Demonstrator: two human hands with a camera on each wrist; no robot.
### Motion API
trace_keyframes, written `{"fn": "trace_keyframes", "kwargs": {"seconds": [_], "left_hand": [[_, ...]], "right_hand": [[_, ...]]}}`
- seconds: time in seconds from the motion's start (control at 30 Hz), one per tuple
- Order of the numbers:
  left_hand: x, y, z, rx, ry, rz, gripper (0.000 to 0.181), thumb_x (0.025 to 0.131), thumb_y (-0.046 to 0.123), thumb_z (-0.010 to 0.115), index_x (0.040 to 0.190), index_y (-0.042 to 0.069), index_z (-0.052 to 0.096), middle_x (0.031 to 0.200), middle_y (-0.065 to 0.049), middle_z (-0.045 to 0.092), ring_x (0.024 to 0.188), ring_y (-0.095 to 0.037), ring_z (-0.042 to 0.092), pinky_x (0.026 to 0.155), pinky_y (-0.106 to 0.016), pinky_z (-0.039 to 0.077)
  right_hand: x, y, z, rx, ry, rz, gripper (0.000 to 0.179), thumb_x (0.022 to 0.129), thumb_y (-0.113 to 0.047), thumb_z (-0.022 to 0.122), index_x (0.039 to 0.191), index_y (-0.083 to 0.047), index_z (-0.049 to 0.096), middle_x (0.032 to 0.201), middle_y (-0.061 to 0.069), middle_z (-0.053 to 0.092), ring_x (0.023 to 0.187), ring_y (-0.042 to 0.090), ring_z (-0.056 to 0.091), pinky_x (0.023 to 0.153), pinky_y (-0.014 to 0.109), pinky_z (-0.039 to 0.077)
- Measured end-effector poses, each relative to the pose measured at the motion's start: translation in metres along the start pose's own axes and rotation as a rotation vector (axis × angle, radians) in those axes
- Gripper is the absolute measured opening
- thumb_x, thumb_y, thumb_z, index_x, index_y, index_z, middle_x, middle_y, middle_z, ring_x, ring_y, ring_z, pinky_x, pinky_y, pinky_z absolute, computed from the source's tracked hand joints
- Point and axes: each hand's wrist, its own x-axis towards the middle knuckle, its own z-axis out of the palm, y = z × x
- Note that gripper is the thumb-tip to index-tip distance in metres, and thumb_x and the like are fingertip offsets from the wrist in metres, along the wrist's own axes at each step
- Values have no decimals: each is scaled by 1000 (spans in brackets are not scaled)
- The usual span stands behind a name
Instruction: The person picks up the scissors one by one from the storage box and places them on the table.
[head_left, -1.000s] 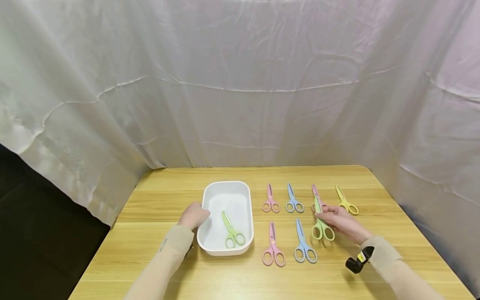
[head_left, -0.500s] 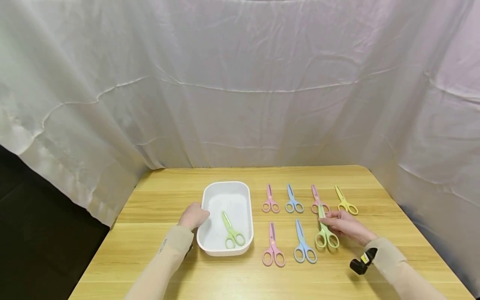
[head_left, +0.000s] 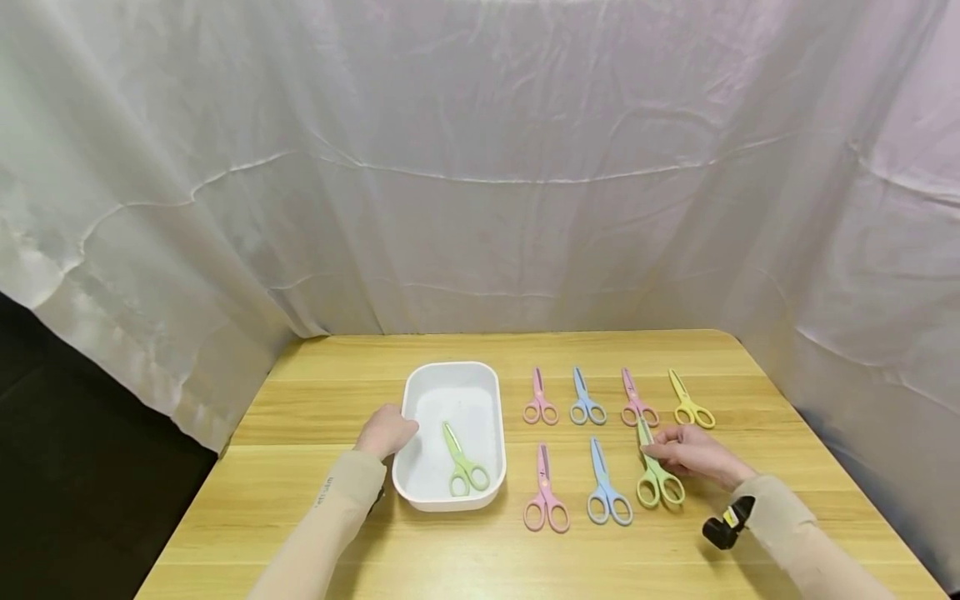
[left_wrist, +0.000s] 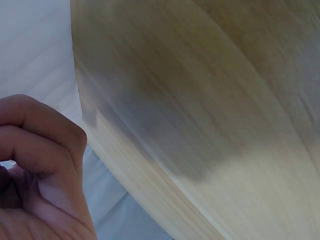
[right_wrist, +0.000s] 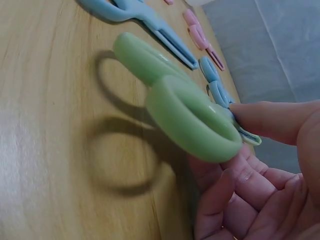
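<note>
The left hand (head_left: 386,432) grips the left rim of a white plastic tray (head_left: 450,504); in the left wrist view its fingers (left_wrist: 40,120) are curled. Inside the tray lies a pair of green scissors (head_left: 463,464). Toward the right of the table, the right hand (head_left: 693,452) pinches a second pair of green scissors (head_left: 651,467) by the blade part, between thumb and fingers. Their handles (right_wrist: 165,120) point toward the person and cast a separate shadow on the wood. Blade tips overlap the handles of a pair of pink scissors (head_left: 630,392) in the head view.
Blue scissors (head_left: 602,479) and pink scissors (head_left: 545,492) lie in the front row. Behind them are another pink pair (head_left: 539,396), another blue pair (head_left: 582,396) and yellow scissors (head_left: 685,400). A pale curtain (head_left: 480,250) hangs behind the wooden table (head_left: 337,358).
The right hand has drawn the green scissors toward the person and slightly right, off most of the pink pair behind. The left hand and tray have barely moved.
</note>
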Motion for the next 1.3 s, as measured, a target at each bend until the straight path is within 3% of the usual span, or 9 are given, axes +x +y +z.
{"fn": "trace_keyframes", "kwargs": {"seconds": [0.27,0.67,1.3], "left_hand": [[0,-1,0,14,1,11,43,89,14,53,121,-14,57,105,-24,68,84,-27,70,64,-33,63],[1,-1,1,15,11,7,43,88,14,53,122,-13,58,105,-23,68,84,-26,70,64,-33,63],[2,-1,2,28,16,18,43,88,14,53,121,-12,59,105,-23,69,84,-26,70,65,-33,63]], "right_hand": [[-2,-3,1,-115,1,21,28,96,-25,66,81,-2,63,61,-6,54,50,4,38,46,16,34],[-3,-2,0,-250,8,20,27,92,-26,71,79,-2,68,63,-4,60,55,6,48,49,19,40],[-6,-7,-2,-267,36,64,31,92,-29,71,82,0,64,68,4,66,62,13,59,54,23,50]]}}
